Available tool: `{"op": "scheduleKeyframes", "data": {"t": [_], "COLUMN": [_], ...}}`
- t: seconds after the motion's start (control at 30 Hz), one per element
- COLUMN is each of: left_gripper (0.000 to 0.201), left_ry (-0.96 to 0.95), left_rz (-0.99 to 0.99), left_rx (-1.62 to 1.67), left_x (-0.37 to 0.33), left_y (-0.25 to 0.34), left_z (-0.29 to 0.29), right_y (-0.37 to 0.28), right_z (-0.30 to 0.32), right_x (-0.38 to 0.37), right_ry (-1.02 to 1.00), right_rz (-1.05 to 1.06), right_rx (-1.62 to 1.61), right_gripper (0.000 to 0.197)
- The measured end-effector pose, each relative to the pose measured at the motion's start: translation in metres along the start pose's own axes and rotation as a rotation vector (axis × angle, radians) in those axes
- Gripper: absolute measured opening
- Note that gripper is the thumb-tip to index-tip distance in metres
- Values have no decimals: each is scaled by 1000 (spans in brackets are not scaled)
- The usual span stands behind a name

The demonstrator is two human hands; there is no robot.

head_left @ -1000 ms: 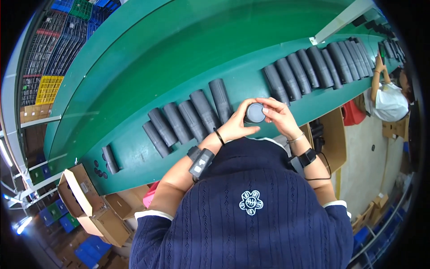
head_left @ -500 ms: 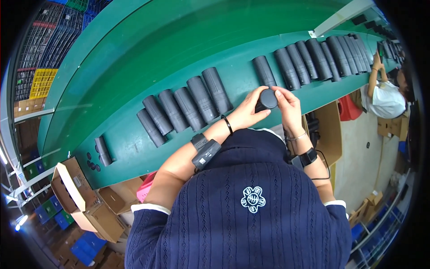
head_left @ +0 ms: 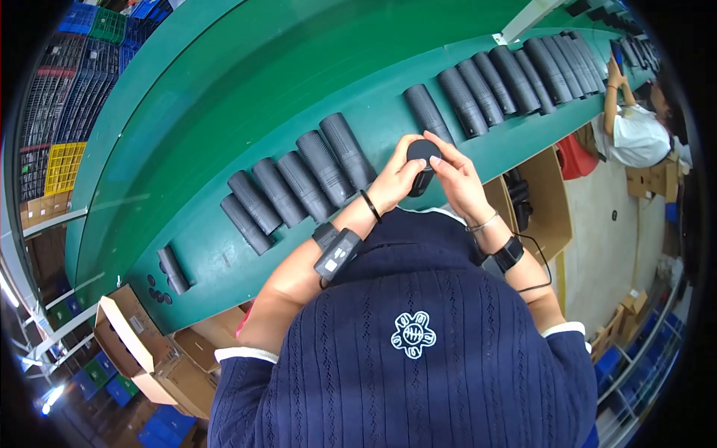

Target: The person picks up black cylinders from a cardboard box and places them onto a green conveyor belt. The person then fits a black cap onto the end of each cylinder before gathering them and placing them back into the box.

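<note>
Both hands grip one black cylindrical tube (head_left: 420,185) above the near edge of the bench, its round flat end (head_left: 423,151) facing up. My left hand (head_left: 396,173) wraps the left side, with its thumb on the rim. From the right, my right hand (head_left: 461,183) closes on the same end, thumb and fingertips at the rim. My fingers hide part of the tube's side. Just beyond them lies a ribbed black tube (head_left: 427,110). To the left is a slanted row of similar tubes (head_left: 323,166), and to the right a longer row (head_left: 493,88).
Small black discs (head_left: 155,291) lie beside a lone tube (head_left: 173,270) at the left end of the green bench (head_left: 209,287). An open cardboard box (head_left: 123,336) stands at the lower left, another box (head_left: 549,209) at the right. A co-worker (head_left: 635,134) works farther right.
The tube's round end has tilted, so more of its body now shows below my hands. My right thumb has come over the rim. The whole view has shifted slightly.
</note>
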State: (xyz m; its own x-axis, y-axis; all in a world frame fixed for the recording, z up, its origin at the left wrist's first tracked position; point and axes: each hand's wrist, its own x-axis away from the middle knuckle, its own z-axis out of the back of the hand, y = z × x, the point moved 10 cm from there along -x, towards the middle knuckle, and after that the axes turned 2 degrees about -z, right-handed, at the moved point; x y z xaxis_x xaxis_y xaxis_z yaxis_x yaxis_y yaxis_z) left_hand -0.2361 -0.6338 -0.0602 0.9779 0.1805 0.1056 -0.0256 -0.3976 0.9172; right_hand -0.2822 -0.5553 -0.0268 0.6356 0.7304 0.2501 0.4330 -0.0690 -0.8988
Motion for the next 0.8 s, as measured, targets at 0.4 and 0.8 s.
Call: {"op": "scheduleKeyframes", "data": {"t": [0.4,0.8], "left_gripper": [68,64], "left_ry": [-77,-75], "left_rz": [-311,-133], "left_rx": [-607,-320], "left_x": [22,26], "left_y": [35,28], "left_z": [-15,-9], "right_y": [-16,-15], "right_z": [-8,-5], "right_x": [23,33], "right_ry": [-74,-175], "right_rz": [134,124], "right_rx": [552,387], "right_gripper": [73,96]}}
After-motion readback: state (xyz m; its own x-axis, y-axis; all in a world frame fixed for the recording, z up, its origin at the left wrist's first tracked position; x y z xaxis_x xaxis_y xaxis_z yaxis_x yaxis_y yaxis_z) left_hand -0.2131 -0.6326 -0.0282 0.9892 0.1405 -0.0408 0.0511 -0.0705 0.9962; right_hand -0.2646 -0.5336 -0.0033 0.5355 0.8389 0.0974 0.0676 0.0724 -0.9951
